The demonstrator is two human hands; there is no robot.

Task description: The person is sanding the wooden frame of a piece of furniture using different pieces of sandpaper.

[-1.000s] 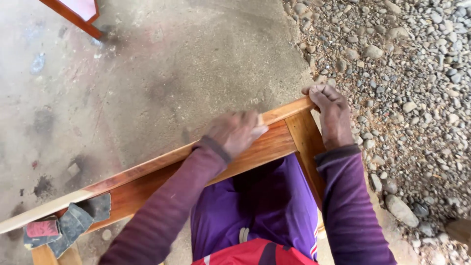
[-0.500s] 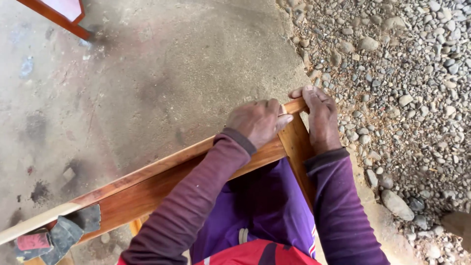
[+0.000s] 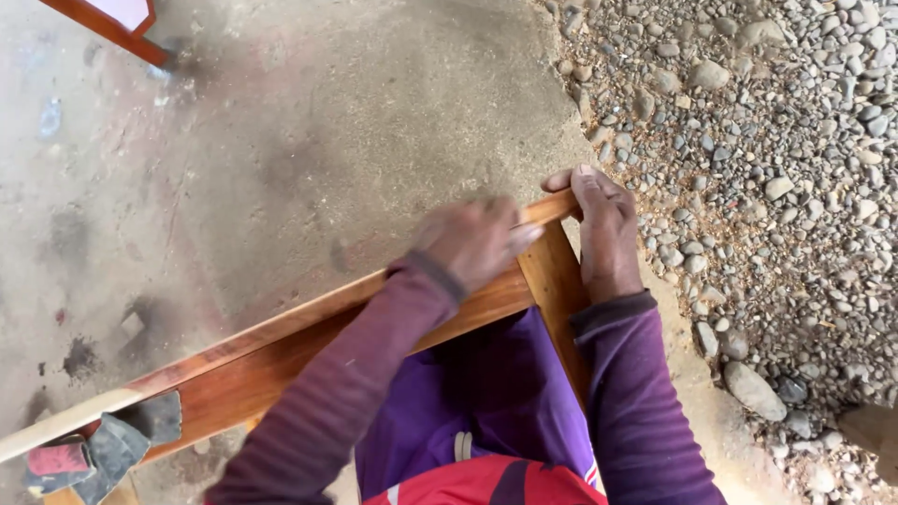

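Splinter risk at frame centre: blurred left hand [image 3: 472, 241] rubs wooden frame [image 3: 309, 332] corner, grip unclear (sandpaper hidden?), right hand [image 3: 603, 229] clamped on that corner could slip.

1. Under my work is a grey concrete floor [image 3: 309, 140], dusty and marked with dark stains.
2. To my right it ends at a bed of loose gravel [image 3: 776, 140].
3. On the concrete at far left lies a corner of a red-edged panel [image 3: 112, 23].
4. A larger stone [image 3: 754, 390] sits at the gravel's edge.
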